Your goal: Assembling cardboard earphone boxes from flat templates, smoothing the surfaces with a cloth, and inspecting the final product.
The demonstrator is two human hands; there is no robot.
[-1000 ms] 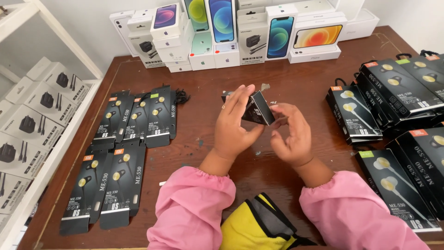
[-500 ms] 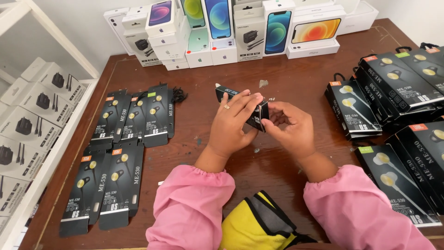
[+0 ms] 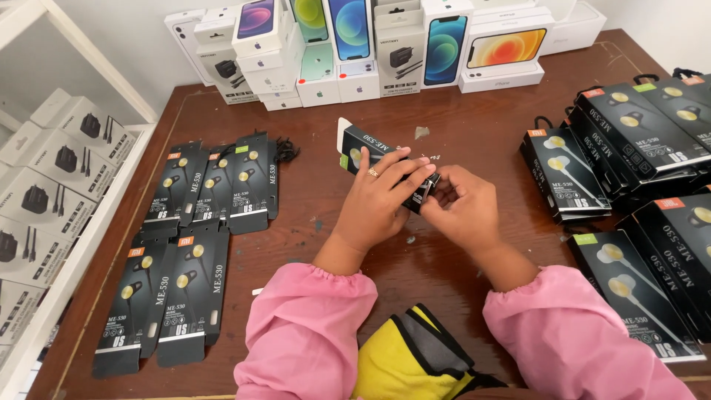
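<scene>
My left hand point(image 3: 381, 194) wraps the black earphone box point(image 3: 368, 152), pointing toward eleven o'clock; my right hand point(image 3: 463, 209) pinches its near end.

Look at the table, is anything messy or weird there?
Mostly neat. A few small scraps lie loose on the wooden table, away from the stacks. The earphone box in the left hand and right hand has its white end flap sticking open.

The box point(image 3: 374, 157) is tipping flatter between the hands, its open white flap now pointing up and left, where a second ago it was standing more upright. The left hand point(image 3: 381, 196) is closing over it, and the right hand point(image 3: 463, 207) is working at its near end.
</scene>
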